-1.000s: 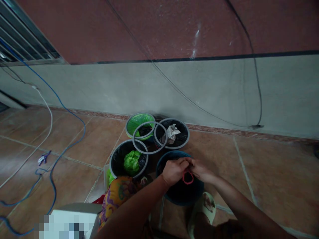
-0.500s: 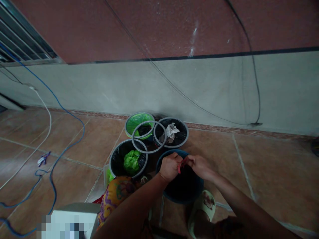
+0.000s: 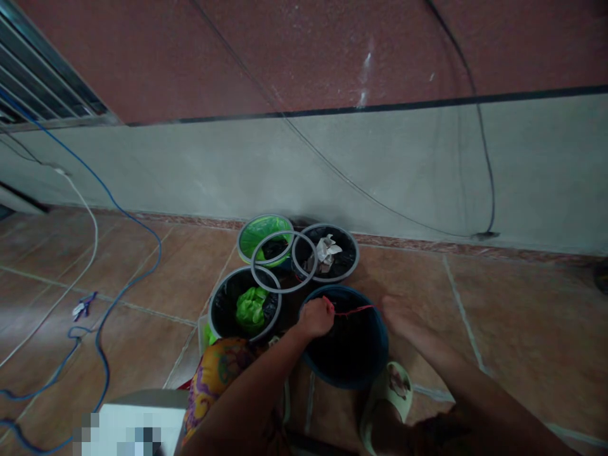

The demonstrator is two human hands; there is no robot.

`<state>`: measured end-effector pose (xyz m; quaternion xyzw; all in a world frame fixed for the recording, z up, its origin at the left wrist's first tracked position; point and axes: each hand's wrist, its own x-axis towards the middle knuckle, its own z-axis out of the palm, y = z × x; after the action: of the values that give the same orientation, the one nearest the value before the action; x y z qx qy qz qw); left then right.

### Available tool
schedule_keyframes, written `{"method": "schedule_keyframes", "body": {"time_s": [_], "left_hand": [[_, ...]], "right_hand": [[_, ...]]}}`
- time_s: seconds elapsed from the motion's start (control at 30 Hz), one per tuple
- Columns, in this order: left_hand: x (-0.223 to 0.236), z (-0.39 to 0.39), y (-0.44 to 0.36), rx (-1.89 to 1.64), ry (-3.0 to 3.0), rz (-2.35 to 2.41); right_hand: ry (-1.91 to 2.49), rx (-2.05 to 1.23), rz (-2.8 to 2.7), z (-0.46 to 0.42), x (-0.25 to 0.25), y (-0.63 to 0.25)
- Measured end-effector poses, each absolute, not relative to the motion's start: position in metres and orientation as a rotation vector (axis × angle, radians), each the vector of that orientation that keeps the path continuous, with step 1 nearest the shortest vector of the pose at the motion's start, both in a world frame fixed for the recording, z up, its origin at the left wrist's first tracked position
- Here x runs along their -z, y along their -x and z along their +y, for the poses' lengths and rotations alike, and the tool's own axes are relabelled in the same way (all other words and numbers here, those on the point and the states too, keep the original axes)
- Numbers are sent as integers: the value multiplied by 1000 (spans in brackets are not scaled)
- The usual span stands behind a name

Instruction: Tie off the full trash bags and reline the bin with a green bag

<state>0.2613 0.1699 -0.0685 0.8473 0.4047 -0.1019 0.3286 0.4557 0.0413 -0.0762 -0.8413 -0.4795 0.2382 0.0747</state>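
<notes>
Hands drawn apart since earlier frame, red string [image 3: 354, 311] now stretched between them over blue bin [image 3: 351, 377]. Left hand [image 3: 317, 316] clenched on bunched end; right hand [image 3: 395, 313] by string's other end, past bin's rim, grip too blurred to tell. Grey ring [image 3: 257, 277] lies across three lined bins beside blue one.
</notes>
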Motion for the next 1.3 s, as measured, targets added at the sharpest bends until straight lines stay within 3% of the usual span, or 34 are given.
{"method": "schedule_keyframes", "body": {"time_s": [0.3,0.7,0.83,0.93,1.07,1.3], "left_hand": [[71,158,-277,-75,-1258,906],[82,159,-272,-19,-1700,682],[89,159,-273,-16,-1717,695],[93,160,-274,-18,-1662,740],[94,161,-274,-12,-1667,780],[85,157,-277,-38,-1346,940]], "right_hand": [[2275,-929,-1564,66,20,-433],[1839,-1082,-1411,69,19,-416],[1893,-1252,-941,72,39,-414],[1946,-1329,-997,69,63,-409],[2054,-1137,-1405,65,80,-407],[2299,-920,-1468,68,44,-416]]}}
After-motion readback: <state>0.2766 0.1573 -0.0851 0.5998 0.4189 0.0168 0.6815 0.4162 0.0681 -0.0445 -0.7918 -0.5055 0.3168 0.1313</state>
